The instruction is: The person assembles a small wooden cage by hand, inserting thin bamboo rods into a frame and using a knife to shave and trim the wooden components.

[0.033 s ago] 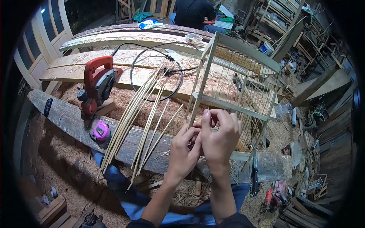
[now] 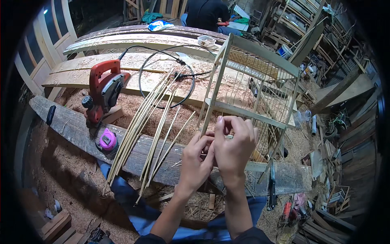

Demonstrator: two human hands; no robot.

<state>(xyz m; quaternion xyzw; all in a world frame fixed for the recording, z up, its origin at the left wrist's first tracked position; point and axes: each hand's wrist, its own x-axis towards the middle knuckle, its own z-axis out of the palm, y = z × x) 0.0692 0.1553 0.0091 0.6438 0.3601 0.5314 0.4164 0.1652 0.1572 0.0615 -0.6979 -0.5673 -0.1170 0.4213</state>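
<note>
A wooden cage (image 2: 252,109) with thin upright slats stands tilted on the weathered plank bench in front of me. My left hand (image 2: 196,159) is closed at its near left corner post, fingertips pressed around the lower part. Just beside it, my right hand (image 2: 235,147) is closed with curled fingers, thumb raised, against the cage's near side. Whatever lies between the right fingertips is hidden. To the left of my hands, several slim bamboo sticks (image 2: 140,128) lie in loose bundles across the bench, their near ends sticking out over its edge.
On the bench (image 2: 73,124) sit a red electric planer (image 2: 105,90), a pink tape measure (image 2: 107,140) and, at right, a knife (image 2: 272,189). A black cable (image 2: 140,77) loops over shaving-covered boards behind. Farther back a person (image 2: 207,14) sits. Scrap wood (image 2: 331,154) lies at right.
</note>
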